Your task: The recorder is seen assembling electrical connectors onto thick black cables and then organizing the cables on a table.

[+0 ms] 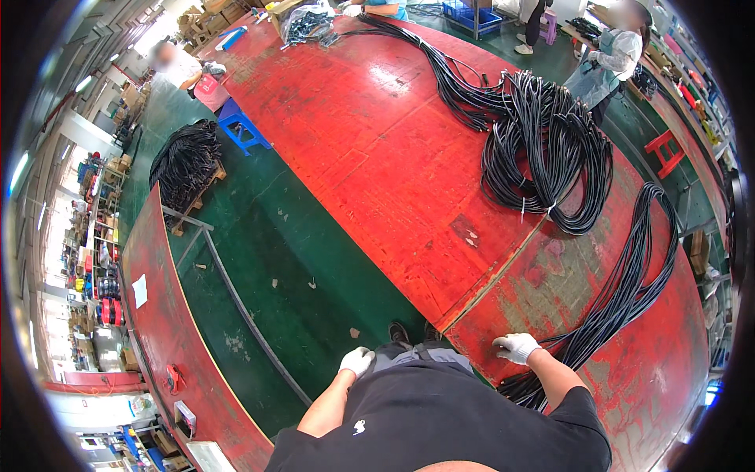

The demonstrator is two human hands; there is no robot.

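Observation:
My left hand [358,361], in a white glove, hangs beside my waist, away from the table; its fingers cannot be told apart. My right hand [515,348], also gloved in white, is over the near edge of the red table [377,197]. Its fingers are loosely apart and nothing shows in them. Next to that hand lies a long bundle of black cables [621,287], running from under my right arm toward the far right. Farther off, a big heap of coiled black cables [543,149] rests on the table, tied in places with white ties.
A second red table [149,291] stands to my left, across a green floor [259,275]. Beyond it is a pile of black cables [185,161] on a pallet, near a blue stool [242,130]. Co-workers stand at the far left, the far end and the right [613,67].

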